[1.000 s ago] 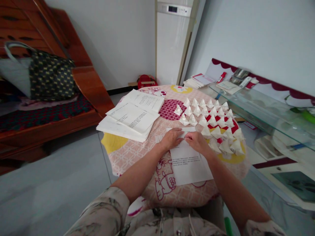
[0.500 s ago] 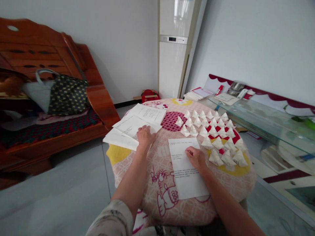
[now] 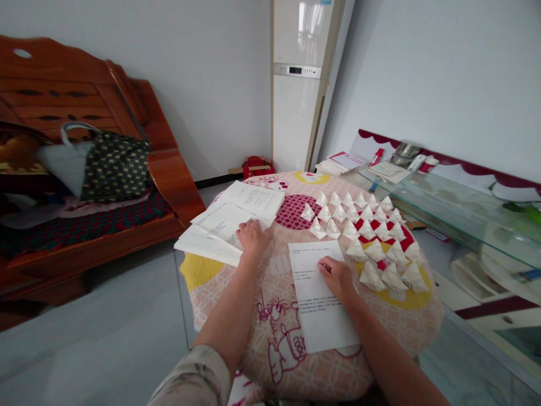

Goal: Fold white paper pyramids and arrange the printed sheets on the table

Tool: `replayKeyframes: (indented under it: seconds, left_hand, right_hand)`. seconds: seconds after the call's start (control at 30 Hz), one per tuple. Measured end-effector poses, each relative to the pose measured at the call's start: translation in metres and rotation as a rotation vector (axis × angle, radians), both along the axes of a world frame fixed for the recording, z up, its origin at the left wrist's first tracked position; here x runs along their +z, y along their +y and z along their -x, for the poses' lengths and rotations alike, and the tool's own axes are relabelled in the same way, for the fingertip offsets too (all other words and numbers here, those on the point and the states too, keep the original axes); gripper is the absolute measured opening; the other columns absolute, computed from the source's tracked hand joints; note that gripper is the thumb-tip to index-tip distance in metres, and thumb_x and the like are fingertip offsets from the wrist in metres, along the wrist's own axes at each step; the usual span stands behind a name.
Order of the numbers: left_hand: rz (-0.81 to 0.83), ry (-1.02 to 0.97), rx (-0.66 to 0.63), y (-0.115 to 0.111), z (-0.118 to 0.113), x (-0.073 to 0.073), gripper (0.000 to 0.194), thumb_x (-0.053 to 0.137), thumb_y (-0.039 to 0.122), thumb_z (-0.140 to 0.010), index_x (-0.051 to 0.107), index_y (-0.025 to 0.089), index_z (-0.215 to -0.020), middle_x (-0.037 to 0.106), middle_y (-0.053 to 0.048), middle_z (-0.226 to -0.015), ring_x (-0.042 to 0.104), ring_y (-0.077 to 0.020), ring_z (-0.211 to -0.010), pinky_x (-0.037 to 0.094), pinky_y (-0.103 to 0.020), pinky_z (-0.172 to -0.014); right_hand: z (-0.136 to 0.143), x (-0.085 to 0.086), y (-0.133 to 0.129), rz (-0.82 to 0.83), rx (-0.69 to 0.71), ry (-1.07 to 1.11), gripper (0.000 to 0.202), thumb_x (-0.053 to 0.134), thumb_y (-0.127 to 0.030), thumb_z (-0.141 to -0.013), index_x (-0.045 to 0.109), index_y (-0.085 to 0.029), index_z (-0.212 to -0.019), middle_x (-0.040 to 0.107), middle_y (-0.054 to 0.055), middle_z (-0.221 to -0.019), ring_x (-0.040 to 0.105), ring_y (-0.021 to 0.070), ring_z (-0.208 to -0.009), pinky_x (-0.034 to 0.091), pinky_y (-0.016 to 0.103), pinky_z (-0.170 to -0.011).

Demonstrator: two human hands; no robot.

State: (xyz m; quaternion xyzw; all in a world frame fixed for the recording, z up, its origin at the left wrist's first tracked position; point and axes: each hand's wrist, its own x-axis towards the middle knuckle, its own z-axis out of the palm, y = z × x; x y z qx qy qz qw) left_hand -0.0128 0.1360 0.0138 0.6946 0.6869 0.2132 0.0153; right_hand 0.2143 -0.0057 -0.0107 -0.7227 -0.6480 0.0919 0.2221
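Low in the frame, both forearms reach up across the patterned surface (image 3: 253,316). The right hand (image 3: 338,276) lies flat, fingers spread, on the printed sheet (image 3: 319,299) at centre, pressing it down. A second ago both hands were together at that sheet's far edge; since then the left hand (image 3: 252,237) has gone out to the stack of papers (image 3: 228,225) left of centre, palm down on its near corner, pinching nothing. Beyond, right of centre, folded paper triangles (image 3: 372,237) sit in rows.

Pale floral-print sleeve (image 3: 190,379), bare forearms
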Motion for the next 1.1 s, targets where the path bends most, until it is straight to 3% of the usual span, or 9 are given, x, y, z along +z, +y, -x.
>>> replayKeyframes:
  seconds: [0.17, 0.3, 0.43, 0.53, 0.6, 0.7, 0.87, 1.1]
  left_hand:
    - [0.07, -0.007, 0.078, 0.003, 0.003, 0.007, 0.034, 0.041, 0.03, -0.092, 0.069, 0.013, -0.103, 0.07, -0.017, -0.105, 0.062, -0.0308, -0.103, 0.044, -0.038, -0.081]
    - [0.083, -0.025, 0.109, -0.005, 0.01, 0.025, 0.037, 0.035, 0.028, -0.096, 0.07, 0.015, -0.1, 0.072, -0.016, -0.096, 0.066, -0.0273, -0.091, 0.042, -0.033, -0.072]
    - [-0.004, -0.055, 0.019, -0.042, 0.006, 0.047, 0.037, 0.036, 0.032, -0.098, 0.071, 0.019, -0.097, 0.073, -0.012, -0.09, 0.068, -0.0247, -0.086, 0.039, -0.03, -0.067]
    - [-0.073, -0.099, -0.137, -0.086, -0.003, 0.053, 0.029, 0.041, 0.027, -0.097, 0.07, 0.022, -0.101, 0.074, -0.008, -0.091, 0.069, -0.0219, -0.087, 0.041, -0.028, -0.069]
    - [-0.052, -0.11, -0.275, -0.115, -0.01, 0.05, 0.028, 0.042, 0.027, -0.097, 0.069, 0.021, -0.098, 0.074, -0.006, -0.089, 0.069, -0.0205, -0.086, 0.043, -0.027, -0.069]
    - [-0.024, -0.092, -0.429, -0.15, -0.016, 0.037, 0.022, 0.045, 0.019, -0.095, 0.067, 0.02, -0.098, 0.074, -0.006, -0.097, 0.069, -0.0197, -0.091, 0.049, -0.029, -0.08]
    - [-0.033, -0.03, -0.584, -0.185, -0.018, 0.012, 0.021, 0.05, 0.013, -0.091, 0.067, 0.019, -0.103, 0.072, -0.007, -0.113, 0.068, -0.0218, -0.099, 0.051, -0.038, -0.096]
    - [-0.036, -0.094, -0.773, -0.207, -0.014, -0.003, 0.023, 0.052, 0.012, -0.088, 0.068, 0.019, -0.103, 0.072, -0.007, -0.114, 0.069, -0.0223, -0.101, 0.053, -0.041, -0.099]
  right_hand:
    - [0.001, 0.001, -0.001, -0.006, -0.001, 0.004, 0.025, 0.048, -0.03, -0.088, 0.071, -0.023, -0.081, 0.07, 0.004, -0.069, 0.063, 0.0196, -0.067, 0.038, 0.026, -0.063]
    - [-0.001, -0.001, -0.001, -0.064, -0.002, 0.075, 0.025, 0.048, -0.03, -0.086, 0.07, -0.022, -0.077, 0.069, 0.004, -0.068, 0.062, 0.0186, -0.066, 0.039, 0.025, -0.061]
    - [-0.001, 0.006, 0.003, -0.159, 0.015, 0.359, 0.03, 0.05, -0.039, -0.086, 0.068, -0.018, -0.074, 0.067, 0.005, -0.063, 0.06, 0.0166, -0.057, 0.041, 0.025, -0.056]
    - [0.005, 0.019, 0.009, -0.017, 0.033, 0.813, 0.045, 0.05, -0.055, -0.087, 0.068, -0.014, -0.085, 0.068, 0.007, -0.063, 0.059, 0.0149, -0.047, 0.038, 0.022, -0.042]
    - [0.014, 0.028, 0.014, 0.137, 0.047, 1.091, 0.053, 0.051, -0.063, -0.085, 0.066, -0.012, -0.092, 0.071, 0.01, -0.068, 0.062, 0.0164, -0.048, 0.038, 0.021, -0.036]
    - [0.026, 0.037, 0.02, 0.292, 0.08, 1.244, 0.053, 0.056, -0.064, -0.08, 0.066, -0.012, -0.085, 0.072, 0.012, -0.067, 0.065, 0.0196, -0.049, 0.043, 0.023, -0.034]
    - [0.029, 0.034, 0.016, 0.317, 0.09, 1.179, 0.027, 0.068, -0.036, -0.062, 0.066, -0.013, -0.077, 0.066, 0.003, -0.055, 0.056, 0.0162, -0.04, 0.041, 0.023, -0.03]
    - [0.017, 0.029, -0.023, 0.356, -0.017, 1.095, 0.036, 0.06, -0.028, -0.058, 0.068, -0.012, -0.089, 0.065, 0.0, -0.054, 0.058, 0.0178, -0.043, 0.043, 0.024, -0.034]
